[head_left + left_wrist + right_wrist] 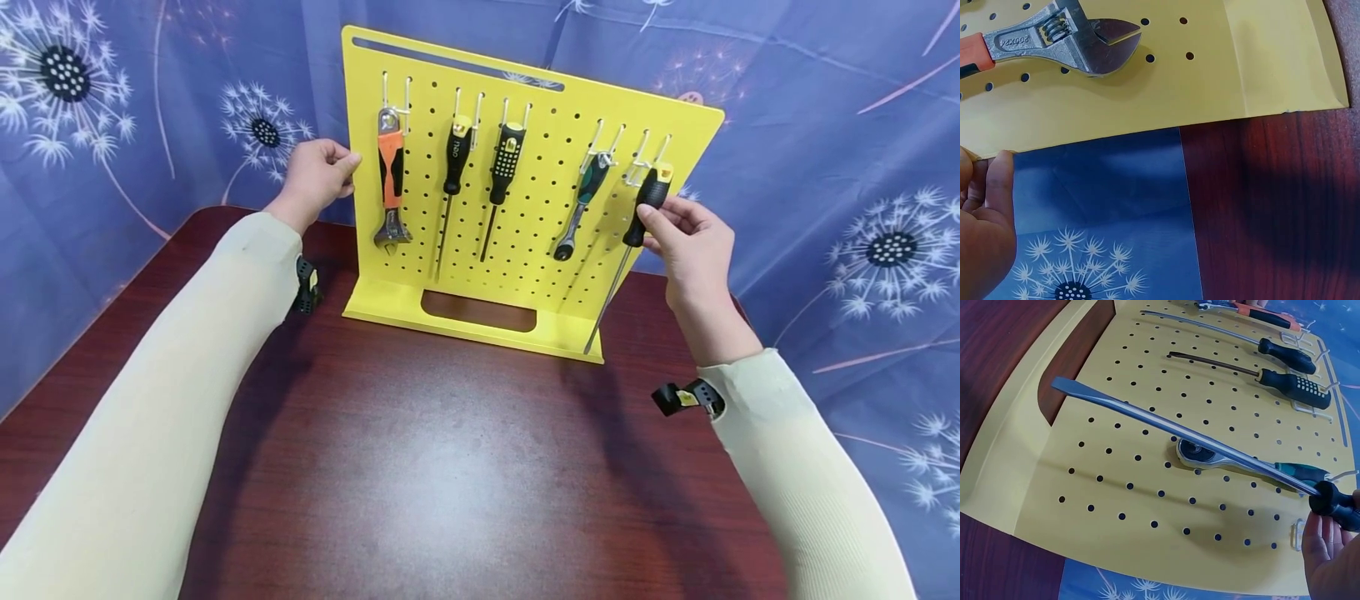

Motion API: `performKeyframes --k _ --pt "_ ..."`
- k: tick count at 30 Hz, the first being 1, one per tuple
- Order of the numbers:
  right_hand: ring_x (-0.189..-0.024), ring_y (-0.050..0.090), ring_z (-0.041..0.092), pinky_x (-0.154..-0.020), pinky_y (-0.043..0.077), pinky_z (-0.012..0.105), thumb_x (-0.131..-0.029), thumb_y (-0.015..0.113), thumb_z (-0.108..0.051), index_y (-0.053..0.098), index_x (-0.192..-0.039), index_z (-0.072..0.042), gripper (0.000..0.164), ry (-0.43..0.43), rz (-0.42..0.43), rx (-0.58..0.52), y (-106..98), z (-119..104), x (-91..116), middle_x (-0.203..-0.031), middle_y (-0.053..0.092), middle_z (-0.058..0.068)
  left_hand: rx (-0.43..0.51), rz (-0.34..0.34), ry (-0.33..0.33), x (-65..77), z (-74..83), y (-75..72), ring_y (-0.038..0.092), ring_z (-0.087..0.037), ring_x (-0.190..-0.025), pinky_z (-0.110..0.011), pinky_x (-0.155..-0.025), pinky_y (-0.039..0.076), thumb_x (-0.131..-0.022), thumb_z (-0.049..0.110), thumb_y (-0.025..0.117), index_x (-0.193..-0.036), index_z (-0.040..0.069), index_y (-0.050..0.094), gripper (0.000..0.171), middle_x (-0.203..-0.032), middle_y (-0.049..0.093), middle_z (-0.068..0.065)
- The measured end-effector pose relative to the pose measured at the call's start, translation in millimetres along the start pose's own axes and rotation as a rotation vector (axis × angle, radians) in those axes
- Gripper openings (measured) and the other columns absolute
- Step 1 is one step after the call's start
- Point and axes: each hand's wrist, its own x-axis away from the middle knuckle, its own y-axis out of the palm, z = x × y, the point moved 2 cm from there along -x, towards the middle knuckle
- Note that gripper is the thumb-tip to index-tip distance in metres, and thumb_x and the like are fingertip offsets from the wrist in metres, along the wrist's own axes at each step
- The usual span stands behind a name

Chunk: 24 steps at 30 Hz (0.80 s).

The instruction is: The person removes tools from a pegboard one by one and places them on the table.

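Note:
A yellow pegboard (536,179) stands upright on the table. My left hand (315,179) pinches its left edge, as the left wrist view also shows beside an adjustable wrench (1091,40). My right hand (693,246) grips the black handle of a long flat-blade screwdriver (651,200) at the board's right side. Its shank slants down, the tip in front of the board's lower lip. In the right wrist view the shank crosses over a ratchet wrench (1204,453). A wire hook (637,171) sits behind the screwdriver's handle.
On the board hang the orange-handled adjustable wrench (392,167), two black-handled screwdrivers, one plain (457,154) and one dotted (507,162), and the green-handled ratchet wrench (592,179). Below is a dark red wooden table (450,467). A blue dandelion-print curtain (825,125) hangs behind.

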Motion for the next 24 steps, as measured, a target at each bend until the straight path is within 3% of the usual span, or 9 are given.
performKeyframes --k 11,24 --pt "-0.064 0.069 0.008 -0.058 0.058 0.018 -0.085 0.079 0.001 0.075 -0.09 -0.009 0.012 0.004 0.0 -0.077 -7 -9 7 -0.075 0.07 -0.001 0.009 -0.005 0.005 -0.1 -0.2 0.0 0.055 -0.002 -0.08 -0.009 -0.069 0.053 -0.105 0.024 0.057 -0.103 0.009 0.064 0.017 -0.093 0.054 0.01" --pt "-0.074 0.071 0.011 -0.061 0.061 0.021 -0.086 0.079 0.002 0.076 -0.094 -0.004 0.011 0.032 0.021 -0.165 -30 -5 15 -0.08 0.074 0.002 0.005 0.003 0.009 1.3 0.2 1.0 0.055 -0.002 -0.077 -0.008 -0.067 0.051 -0.106 0.023 0.057 -0.1 0.009 0.063 0.016 -0.09 0.054 0.009"
